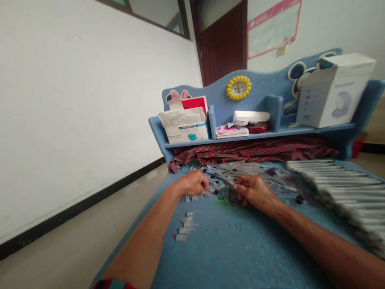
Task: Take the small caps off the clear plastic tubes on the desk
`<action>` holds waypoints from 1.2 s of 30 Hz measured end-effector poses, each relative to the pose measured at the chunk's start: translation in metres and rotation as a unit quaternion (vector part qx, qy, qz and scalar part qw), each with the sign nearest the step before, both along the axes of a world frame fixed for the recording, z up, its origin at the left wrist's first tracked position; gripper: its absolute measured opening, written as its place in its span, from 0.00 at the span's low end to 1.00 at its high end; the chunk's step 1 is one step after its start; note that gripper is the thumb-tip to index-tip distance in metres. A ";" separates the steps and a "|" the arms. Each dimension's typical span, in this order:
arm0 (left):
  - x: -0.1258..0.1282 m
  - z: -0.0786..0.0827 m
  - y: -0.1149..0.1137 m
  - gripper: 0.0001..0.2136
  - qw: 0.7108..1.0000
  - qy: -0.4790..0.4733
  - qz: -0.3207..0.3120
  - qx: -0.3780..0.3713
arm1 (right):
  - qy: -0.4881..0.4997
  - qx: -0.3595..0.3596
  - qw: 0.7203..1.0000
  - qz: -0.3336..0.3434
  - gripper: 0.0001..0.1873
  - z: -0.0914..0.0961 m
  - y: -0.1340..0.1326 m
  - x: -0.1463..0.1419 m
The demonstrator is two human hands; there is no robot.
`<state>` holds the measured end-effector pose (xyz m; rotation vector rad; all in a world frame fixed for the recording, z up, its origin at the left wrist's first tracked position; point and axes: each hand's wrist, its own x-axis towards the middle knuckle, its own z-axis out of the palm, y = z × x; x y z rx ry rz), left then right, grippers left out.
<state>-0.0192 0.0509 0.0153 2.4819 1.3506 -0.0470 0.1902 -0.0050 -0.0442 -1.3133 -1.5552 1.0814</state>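
Observation:
My right hand (252, 190) is closed, thumb and fingertips pinching the near end of a thin translucent pen-like tube (221, 175) that slants away to the upper left. My left hand (195, 182) is curled with its fingers down, close to small clear and black pieces (217, 188); whatever its fingertips hold is hidden. Behind both hands lies a loose heap of similar thin tubes (245, 170). Nearer me on the blue table (228, 253), several small translucent cap-like pieces (186, 224) lie in a rough column.
At right, a thick layer of tube bundles (345, 184) covers the table side. A blue shelf (261, 134) along the back carries a mask box (188, 130), papers (231, 131) and a large white box (333, 94). Red checked cloth (255, 149) lies under it.

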 end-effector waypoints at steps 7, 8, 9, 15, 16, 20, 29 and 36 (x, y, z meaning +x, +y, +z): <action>0.007 -0.004 -0.003 0.13 0.999 0.036 -0.003 0.037 | -0.012 0.002 1.000 -0.010 0.05 0.001 -0.001 0.000; 0.007 -0.004 -0.003 0.13 0.998 0.034 -0.003 0.044 | -0.013 0.002 1.000 -0.012 0.05 0.002 -0.002 -0.001; 0.007 -0.004 -0.002 0.11 0.998 0.030 -0.006 0.049 | -0.014 0.002 1.000 -0.013 0.05 0.003 -0.002 -0.001; -0.002 0.002 0.002 0.07 0.998 -0.023 -0.020 0.053 | 0.004 -0.007 1.000 -0.006 0.06 0.003 -0.001 0.000; -0.005 0.004 0.004 0.08 0.998 -0.036 -0.016 0.051 | 0.009 -0.008 1.000 -0.002 0.06 0.002 0.000 0.001; -0.019 0.005 0.010 0.08 0.995 -0.079 0.008 0.052 | 0.021 -0.006 0.999 0.025 0.06 -0.001 0.000 0.002; -0.024 0.000 0.014 0.07 0.982 -0.143 0.052 0.110 | -0.015 -0.003 0.999 0.040 0.07 0.002 -0.005 0.000; -0.023 0.003 0.011 0.06 0.979 -0.144 0.059 0.134 | -0.025 0.000 0.999 0.036 0.07 -0.002 -0.003 -0.001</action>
